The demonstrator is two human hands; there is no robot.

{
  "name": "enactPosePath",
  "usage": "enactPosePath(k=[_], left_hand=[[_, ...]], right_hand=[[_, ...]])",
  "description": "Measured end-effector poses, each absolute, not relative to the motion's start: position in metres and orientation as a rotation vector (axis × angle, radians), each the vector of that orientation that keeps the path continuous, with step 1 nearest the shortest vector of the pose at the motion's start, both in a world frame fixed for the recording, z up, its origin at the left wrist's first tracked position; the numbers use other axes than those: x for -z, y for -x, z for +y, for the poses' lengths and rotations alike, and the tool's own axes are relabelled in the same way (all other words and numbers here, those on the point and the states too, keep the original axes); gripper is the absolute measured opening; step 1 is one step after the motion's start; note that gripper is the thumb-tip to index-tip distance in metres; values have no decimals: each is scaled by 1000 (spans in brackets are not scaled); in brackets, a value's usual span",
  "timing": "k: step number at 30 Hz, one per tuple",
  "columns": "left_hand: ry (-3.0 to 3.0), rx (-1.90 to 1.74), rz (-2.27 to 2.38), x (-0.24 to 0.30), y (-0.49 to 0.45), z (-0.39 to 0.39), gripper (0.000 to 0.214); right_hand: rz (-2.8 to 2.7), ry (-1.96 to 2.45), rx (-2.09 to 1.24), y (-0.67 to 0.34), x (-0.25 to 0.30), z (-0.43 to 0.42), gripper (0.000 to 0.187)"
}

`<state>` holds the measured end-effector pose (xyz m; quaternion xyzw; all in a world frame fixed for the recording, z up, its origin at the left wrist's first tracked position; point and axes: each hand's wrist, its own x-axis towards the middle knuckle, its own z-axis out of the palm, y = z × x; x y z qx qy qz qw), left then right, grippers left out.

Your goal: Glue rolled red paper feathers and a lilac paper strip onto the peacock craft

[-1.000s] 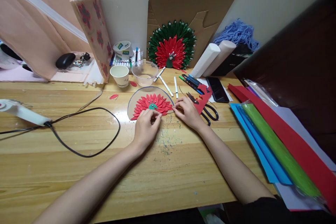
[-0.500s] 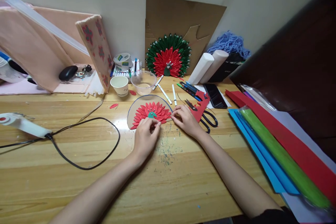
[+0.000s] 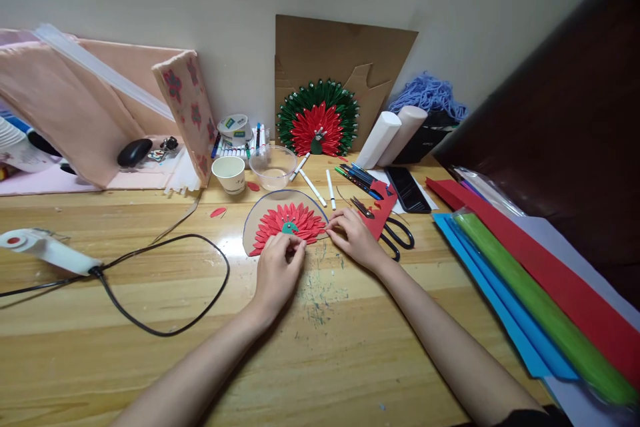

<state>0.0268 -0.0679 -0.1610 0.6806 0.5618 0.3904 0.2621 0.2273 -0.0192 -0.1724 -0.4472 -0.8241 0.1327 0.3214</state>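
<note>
A semicircular cardboard piece (image 3: 257, 210) with a dark outlined edge lies flat on the table. Layered red paper petals (image 3: 273, 221) fan across it, and a small green bird head (image 3: 289, 227) sits in their middle. My left hand (image 3: 277, 270) is at the lower edge, thumb and fingers pinched just below the green head; what lies between the fingertips is hidden. My right hand (image 3: 356, 239) has its thumb and fingers closed at the right corner of the cardboard piece. Beside that hand lie black-handled scissors (image 3: 400, 233) and a cut red sheet (image 3: 383, 213).
Behind stands a cardboard panel (image 3: 335, 47) with a finished green-and-red peacock (image 3: 319, 120). A paper cup (image 3: 229, 175), clear bowl (image 3: 273, 168) and markers (image 3: 313, 188) lie near. A glue gun (image 3: 50, 250) with looped cable is left; phone (image 3: 407, 190) and coloured sheets (image 3: 505, 293) right.
The view has tilted up slightly, so the scene sits lower in the picture. Both hands stay at nearly the same places on the craft.
</note>
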Motion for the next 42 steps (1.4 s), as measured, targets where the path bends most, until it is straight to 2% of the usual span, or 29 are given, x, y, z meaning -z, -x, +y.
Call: enactPosePath(k=[42], left_hand=[[-1840,-1074,1508,162,-27,-68,16]], right_hand=[[-2181,1171,-351,-227,174,-17,4]])
